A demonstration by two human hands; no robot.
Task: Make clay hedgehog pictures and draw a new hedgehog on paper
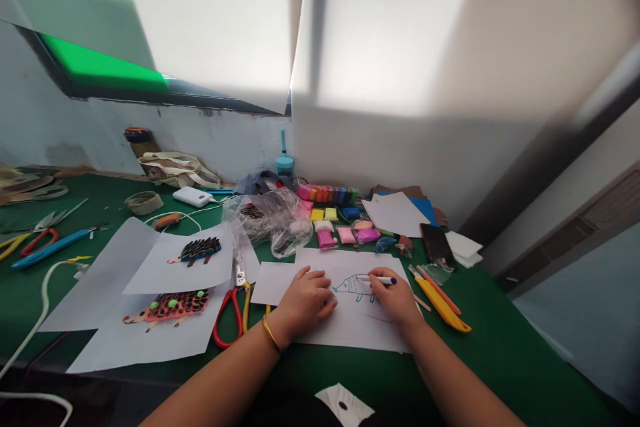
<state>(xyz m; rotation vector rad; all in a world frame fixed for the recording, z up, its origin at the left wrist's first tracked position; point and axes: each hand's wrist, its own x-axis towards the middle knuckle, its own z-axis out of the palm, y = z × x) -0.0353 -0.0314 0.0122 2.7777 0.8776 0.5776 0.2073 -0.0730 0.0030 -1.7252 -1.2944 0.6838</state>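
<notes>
A white marker pen with a dark blue end (387, 280) is gripped in my right hand (395, 297), its tip over a blue line drawing of a hedgehog (353, 285). The drawing is on a white sheet of paper (350, 333) in front of me. My left hand (309, 297) lies on the left part of that sheet, fingers spread, holding nothing. Left of it are red-and-yellow handled scissors (235, 313) and two hedgehog pictures: one with dark spines (200, 251), one pink with green dots (173, 307).
Packets of coloured clay (345, 233) and a clear plastic bag (273, 217) lie behind the sheet. A yellow cutter (443, 305) is at the right, beside a dark phone-like object (436, 243). Pliers (40, 240), a blue tool (53, 250) and white cables (45, 300) sit at the left.
</notes>
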